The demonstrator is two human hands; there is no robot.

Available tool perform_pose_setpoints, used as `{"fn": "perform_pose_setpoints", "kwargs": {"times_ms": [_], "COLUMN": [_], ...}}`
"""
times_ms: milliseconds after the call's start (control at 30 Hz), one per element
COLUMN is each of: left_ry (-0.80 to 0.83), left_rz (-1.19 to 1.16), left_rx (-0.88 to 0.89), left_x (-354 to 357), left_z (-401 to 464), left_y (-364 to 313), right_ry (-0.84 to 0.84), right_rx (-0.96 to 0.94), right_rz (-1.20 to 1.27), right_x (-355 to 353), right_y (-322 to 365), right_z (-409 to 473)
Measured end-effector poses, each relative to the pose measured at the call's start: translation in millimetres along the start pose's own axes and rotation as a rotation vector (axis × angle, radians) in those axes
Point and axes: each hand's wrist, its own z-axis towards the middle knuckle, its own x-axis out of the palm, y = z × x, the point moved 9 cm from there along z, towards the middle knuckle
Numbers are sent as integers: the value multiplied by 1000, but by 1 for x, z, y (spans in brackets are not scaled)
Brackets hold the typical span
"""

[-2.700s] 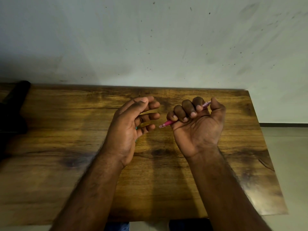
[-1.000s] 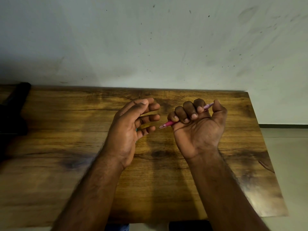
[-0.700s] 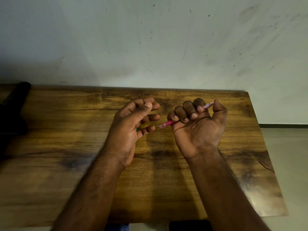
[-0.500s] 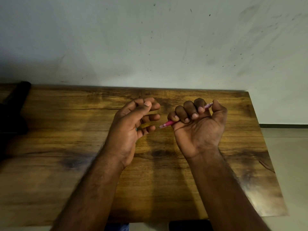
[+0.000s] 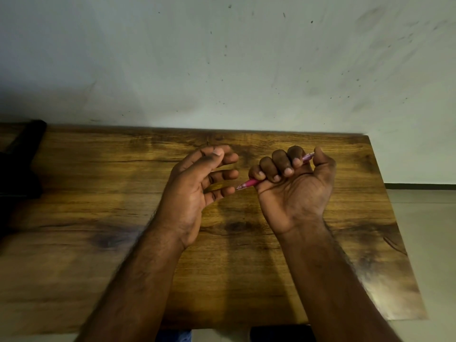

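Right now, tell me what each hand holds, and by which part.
Right hand grips a pink pen round its middle. Left hand holds nothing visible.

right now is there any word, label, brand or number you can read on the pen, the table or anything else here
None: no readable text anywhere.
pink pen, gripped in the right hand: no print shows.
wooden table and wall: only grain and specks.
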Motion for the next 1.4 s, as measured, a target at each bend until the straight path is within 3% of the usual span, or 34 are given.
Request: {"fn": "perform_pose_setpoints", "kwargs": {"times_ms": [1400], "left_ry": [6], "left_rz": [11], "left_rx": [4], "left_x": [0], "left_z": [1], "left_y": [-1], "right_ry": [-8], "right_rx": [-24], "right_rz": [55], "right_x": [-4], "right_y": [4], "right_z": [2]}}
